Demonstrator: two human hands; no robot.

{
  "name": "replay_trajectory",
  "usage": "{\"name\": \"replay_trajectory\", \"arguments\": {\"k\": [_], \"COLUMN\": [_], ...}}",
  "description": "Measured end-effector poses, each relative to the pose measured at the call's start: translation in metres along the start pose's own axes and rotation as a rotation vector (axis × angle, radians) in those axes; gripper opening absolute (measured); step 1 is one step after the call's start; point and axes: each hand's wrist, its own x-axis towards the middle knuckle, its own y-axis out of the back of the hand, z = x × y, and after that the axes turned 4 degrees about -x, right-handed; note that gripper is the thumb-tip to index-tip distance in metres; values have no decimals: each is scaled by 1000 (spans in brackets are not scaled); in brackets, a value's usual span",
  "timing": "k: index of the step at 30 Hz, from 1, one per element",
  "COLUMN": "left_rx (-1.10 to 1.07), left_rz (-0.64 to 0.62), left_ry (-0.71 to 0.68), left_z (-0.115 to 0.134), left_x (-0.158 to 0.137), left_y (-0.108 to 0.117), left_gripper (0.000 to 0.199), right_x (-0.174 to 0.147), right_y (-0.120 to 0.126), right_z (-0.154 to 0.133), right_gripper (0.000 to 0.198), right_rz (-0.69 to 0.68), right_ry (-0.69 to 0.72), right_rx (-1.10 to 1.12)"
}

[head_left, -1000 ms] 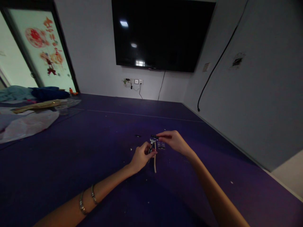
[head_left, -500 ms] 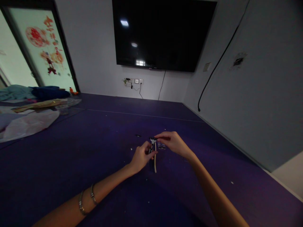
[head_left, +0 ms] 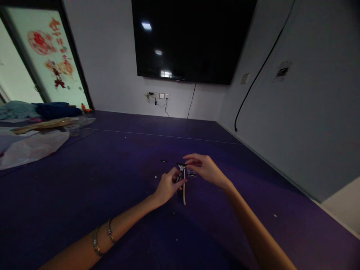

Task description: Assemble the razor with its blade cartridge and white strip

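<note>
My left hand (head_left: 168, 185) is closed round the handle of a small T-shaped razor (head_left: 180, 173), dark with pale grey parts, its head pointing up and away from me. At the right end of that head are the fingertips of my right hand (head_left: 206, 170); thumb and a finger pinch at its edge while the index finger is lifted off above it. A thin cream-coloured stick or handle (head_left: 184, 197) shows just right of the razor, partly hidden by my left fingers. Behind my right hand lies a small clear pack (head_left: 191, 173), its contents too small to make out.
A small black strip (head_left: 164, 161) and scattered white scraps lie on the purple surface (head_left: 118, 195). Plastic bags (head_left: 36, 148) and folded cloth (head_left: 57, 110) are at the left. A television (head_left: 194, 41) hangs on the far wall, and a black cable (head_left: 258, 71) runs down the right wall.
My right index finger has lifted off the razor's head, and the hand is a little higher. My left hand holds the razor as before. The view has shifted slightly.
</note>
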Motion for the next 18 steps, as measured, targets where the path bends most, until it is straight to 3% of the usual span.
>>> {"name": "replay_trajectory", "arguments": {"k": [12, 18], "left_rx": [-105, -143], "left_rz": [-47, -75], "left_ry": [36, 56], "left_z": [5, 3], "left_x": [1, 1], "left_y": [-1, -1], "left_gripper": [28, 31], "right_x": [-4, -3], "right_y": [7, 8], "right_z": [-12, -15], "right_gripper": [28, 19], "right_rz": [35, 70], "right_ry": [75, 151], "right_rx": [-236, -381]}}
